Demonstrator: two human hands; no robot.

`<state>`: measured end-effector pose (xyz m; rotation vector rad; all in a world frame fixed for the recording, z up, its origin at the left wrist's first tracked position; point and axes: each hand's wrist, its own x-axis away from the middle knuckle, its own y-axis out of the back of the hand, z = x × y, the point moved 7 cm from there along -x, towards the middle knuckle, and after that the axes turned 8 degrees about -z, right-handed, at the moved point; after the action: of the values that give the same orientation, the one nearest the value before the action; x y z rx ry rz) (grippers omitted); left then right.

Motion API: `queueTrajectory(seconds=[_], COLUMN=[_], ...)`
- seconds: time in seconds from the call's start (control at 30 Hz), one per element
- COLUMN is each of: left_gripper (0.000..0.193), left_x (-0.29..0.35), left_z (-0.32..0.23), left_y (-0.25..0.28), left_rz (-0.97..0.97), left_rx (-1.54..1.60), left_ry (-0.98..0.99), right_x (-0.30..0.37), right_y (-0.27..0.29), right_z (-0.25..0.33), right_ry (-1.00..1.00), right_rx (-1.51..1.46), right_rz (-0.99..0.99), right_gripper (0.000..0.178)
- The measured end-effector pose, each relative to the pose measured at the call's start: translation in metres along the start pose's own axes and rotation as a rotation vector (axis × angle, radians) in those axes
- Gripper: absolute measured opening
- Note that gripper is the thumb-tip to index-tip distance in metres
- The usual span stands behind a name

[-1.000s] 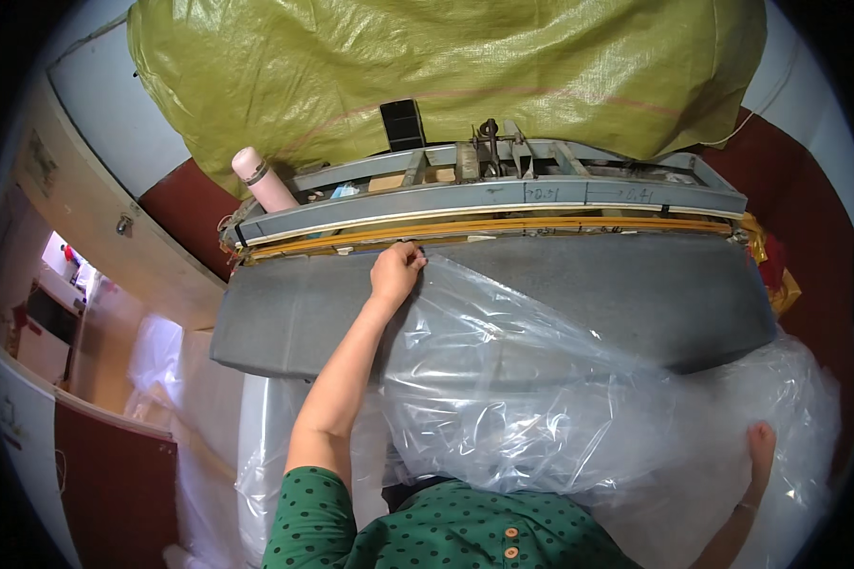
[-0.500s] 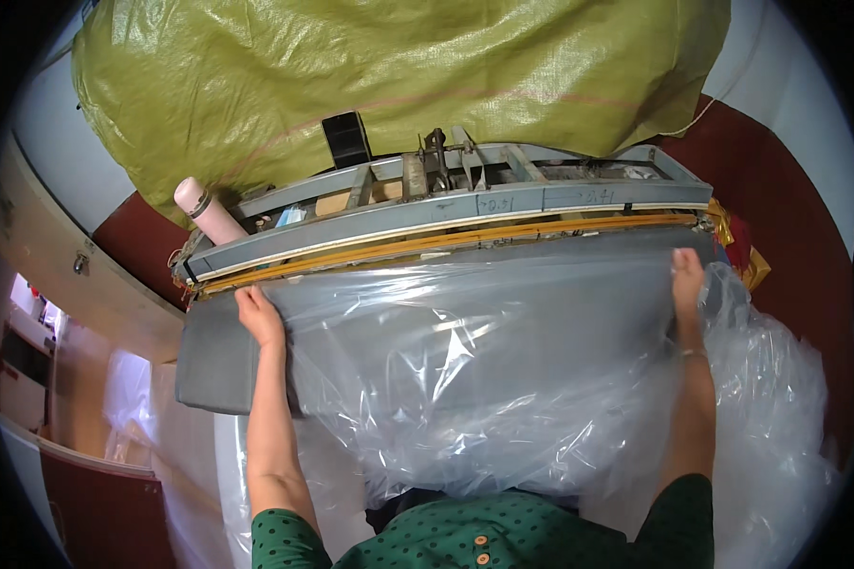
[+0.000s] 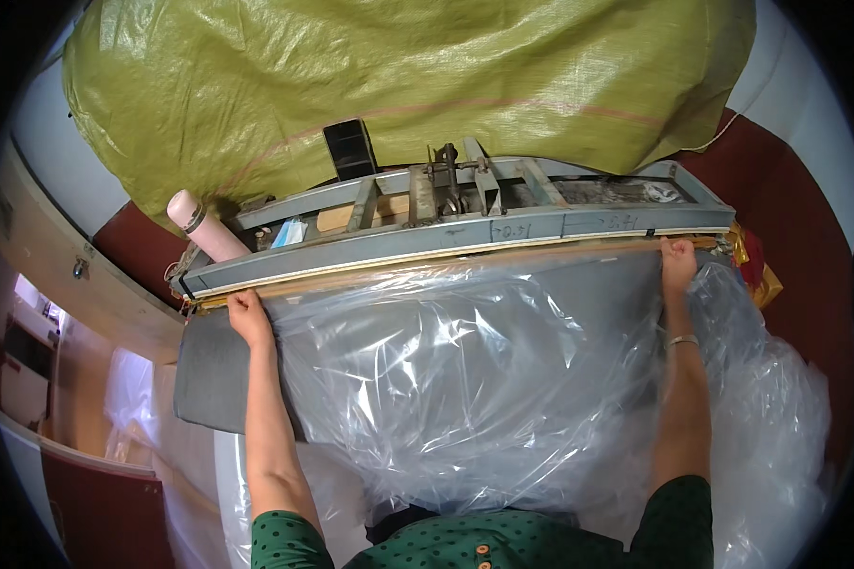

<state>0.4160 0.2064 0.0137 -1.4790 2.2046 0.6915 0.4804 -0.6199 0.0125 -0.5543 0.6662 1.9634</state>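
A sheet of clear plastic film (image 3: pixel 446 379) is stretched between my two hands over a dark grey padded surface (image 3: pixel 213 370). My left hand (image 3: pixel 247 316) is closed on the film's far left corner. Closed on the far right corner is my right hand (image 3: pixel 677 263), with a bracelet at its wrist. The film's far edge lies along the orange strips at the foot of a grey metal bar (image 3: pixel 427 237), part of a long frame. Both hands are close against that bar. Nearer my body the film is wrinkled and hangs down.
A pink bottle (image 3: pixel 209 228) leans at the frame's left end. Behind the frame, a dark phone (image 3: pixel 349 149) rests against a big yellow-green woven sack (image 3: pixel 399 76). Metal linkage (image 3: pixel 453 180) rises mid-frame. More loose film (image 3: pixel 769 408) is heaped at the right; a door (image 3: pixel 85 256) stands left.
Both hands have lowered the film's far edge from above the grey surface to the bar. The right hand has shifted slightly left, and the film now covers part of the orange strips.
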Motion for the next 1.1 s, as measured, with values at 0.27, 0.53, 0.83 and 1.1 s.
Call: queueTrajectory(seconds=[0.27,0.53,0.83,1.1], left_gripper=[0.011,0.042,0.008,0.006], left_x=[-0.001,0.053,0.086,0.141], left_z=[0.008,-0.012,-0.059,-0.149], left_y=[0.012,0.062,0.102,0.088], left_rz=[-0.231,0.156,0.316,0.41], left_rx=[-0.195,-0.05,-0.341,0.132], left_ry=[0.133,0.147,-0.295,-0.356], right_x=[0.003,0.007,0.053,0.188], right_y=[-0.001,0.008,0.153,0.284], right_z=[0.001,0.011,0.053,-0.16], right_ry=[-0.254,-0.121,0.174,0.068], right_rx=[-0.335,-0.27,0.148,0.672], right_rz=[0.167,0.295,0.149,0.769], right_gripper=[0.013,0.015,0.019,0.01])
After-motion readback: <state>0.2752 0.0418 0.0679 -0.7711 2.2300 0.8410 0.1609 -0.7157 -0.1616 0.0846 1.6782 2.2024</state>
